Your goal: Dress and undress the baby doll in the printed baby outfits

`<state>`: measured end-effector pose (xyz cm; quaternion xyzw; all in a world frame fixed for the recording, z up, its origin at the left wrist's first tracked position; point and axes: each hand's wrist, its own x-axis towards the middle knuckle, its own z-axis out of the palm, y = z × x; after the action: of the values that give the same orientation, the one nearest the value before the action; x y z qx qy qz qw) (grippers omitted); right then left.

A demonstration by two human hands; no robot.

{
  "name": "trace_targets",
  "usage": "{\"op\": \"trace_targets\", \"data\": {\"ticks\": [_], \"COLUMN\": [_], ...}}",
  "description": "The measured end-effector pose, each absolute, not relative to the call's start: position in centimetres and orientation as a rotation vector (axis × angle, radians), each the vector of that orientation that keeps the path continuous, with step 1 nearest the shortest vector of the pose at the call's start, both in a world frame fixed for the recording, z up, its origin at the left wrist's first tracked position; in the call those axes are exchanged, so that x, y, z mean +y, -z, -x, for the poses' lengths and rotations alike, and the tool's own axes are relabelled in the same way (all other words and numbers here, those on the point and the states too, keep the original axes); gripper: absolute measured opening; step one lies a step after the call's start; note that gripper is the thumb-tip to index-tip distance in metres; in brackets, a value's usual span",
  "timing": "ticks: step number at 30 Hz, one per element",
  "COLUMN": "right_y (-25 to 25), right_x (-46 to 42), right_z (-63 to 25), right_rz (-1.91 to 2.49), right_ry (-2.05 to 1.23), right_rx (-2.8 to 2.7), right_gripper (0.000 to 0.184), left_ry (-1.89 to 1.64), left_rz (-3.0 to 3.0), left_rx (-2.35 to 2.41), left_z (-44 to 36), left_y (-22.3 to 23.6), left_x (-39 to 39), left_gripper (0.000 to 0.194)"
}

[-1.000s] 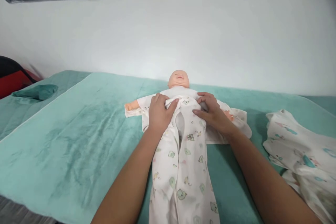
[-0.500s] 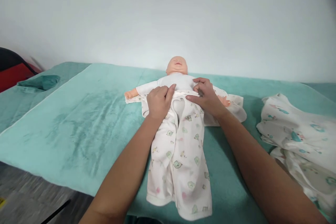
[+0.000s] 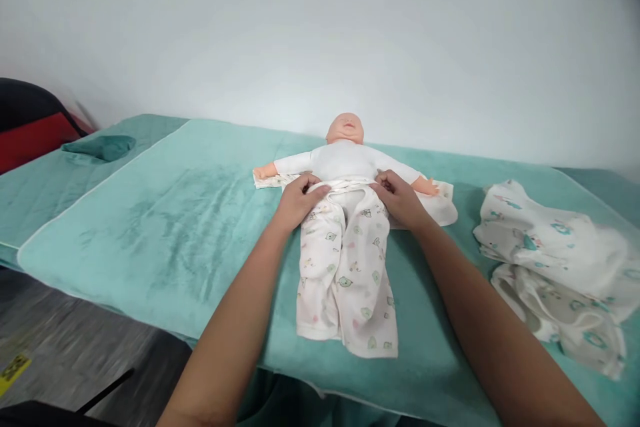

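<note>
A baby doll [image 3: 345,159] in white lies on its back, head toward the wall and arms spread. White printed baby pants [image 3: 367,280] cover its legs, their waistband round the belly. At the left side of the waistband my left hand [image 3: 299,201] pinches the cloth, thumb on top. My right hand [image 3: 400,199] has its fingers closed on the waistband at the opposite side; its fingertips are partly hidden. Beneath the doll's arms a printed baby top [image 3: 444,210] is laid out, mostly covered by the body.
The doll rests on a green padded cover [image 3: 150,233] over a table against the white wall [image 3: 250,53]. More printed baby clothes [image 3: 545,233] lie in a loose pile at the right. A red and black chair [image 3: 37,137] stands at the far left.
Both hands have shifted from the front of the waistband to its sides. My right fingers have come down off the doll's chest. The camera view has tilted up a little.
</note>
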<state>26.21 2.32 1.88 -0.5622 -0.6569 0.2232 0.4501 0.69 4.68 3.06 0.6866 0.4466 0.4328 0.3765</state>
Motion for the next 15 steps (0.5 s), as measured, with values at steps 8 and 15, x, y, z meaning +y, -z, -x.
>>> {"op": "trace_targets", "data": {"ticks": [8, 15], "right_y": [-1.4, -1.1], "right_x": [-0.9, -3.2], "right_z": [-27.7, -24.9], "right_rz": [1.377, 1.551], "right_ry": [-0.788, -0.553], "right_rx": [-1.821, -1.75], "right_gripper": [0.045, 0.021], "left_ry": [-0.907, -1.131], "left_rz": [-1.826, -2.125], "left_rx": [0.859, 1.098], "left_z": [2.5, 1.1], "left_y": [-3.1, -0.9], "left_x": [0.8, 0.5], "left_gripper": [0.056, 0.025]}}
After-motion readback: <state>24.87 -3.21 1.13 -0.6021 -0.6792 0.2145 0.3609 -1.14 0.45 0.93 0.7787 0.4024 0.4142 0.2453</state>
